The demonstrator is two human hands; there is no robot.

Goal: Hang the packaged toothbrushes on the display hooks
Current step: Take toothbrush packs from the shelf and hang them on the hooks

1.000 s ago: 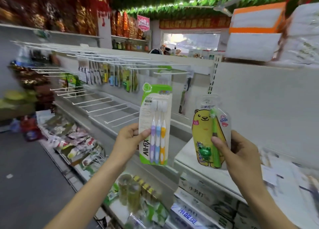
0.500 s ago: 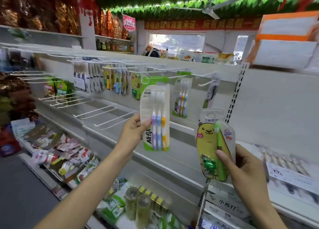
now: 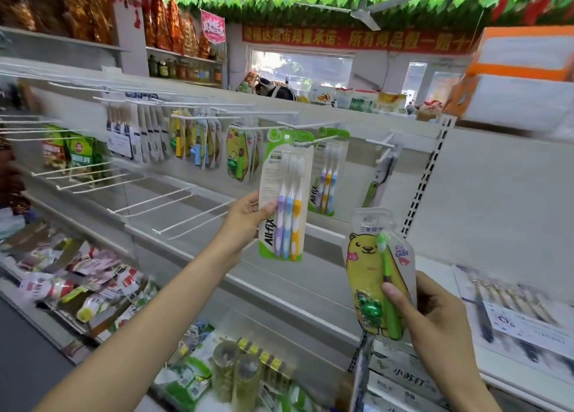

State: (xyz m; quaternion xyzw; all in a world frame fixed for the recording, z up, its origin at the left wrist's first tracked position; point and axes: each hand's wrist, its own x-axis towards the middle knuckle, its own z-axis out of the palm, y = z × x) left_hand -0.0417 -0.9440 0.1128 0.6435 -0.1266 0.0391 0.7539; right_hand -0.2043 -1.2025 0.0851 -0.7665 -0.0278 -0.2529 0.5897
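White metal display hooks [image 3: 217, 118] project from the gondola back panel [image 3: 497, 194], several already carrying toothbrush packs. Against that panel, the left hand [image 3: 248, 216] grasps a three-brush All-fix pack [image 3: 284, 194] by its lower left edge, thumb on the face, its green header raised to a hook [image 3: 313, 143] in front of a matching hung pack [image 3: 326, 175], evidently to thread the hole. Lower right, the right hand [image 3: 435, 315] pinches a yellow bear baby-toothbrush pack [image 3: 377, 275], upright, apparently awaiting its turn.
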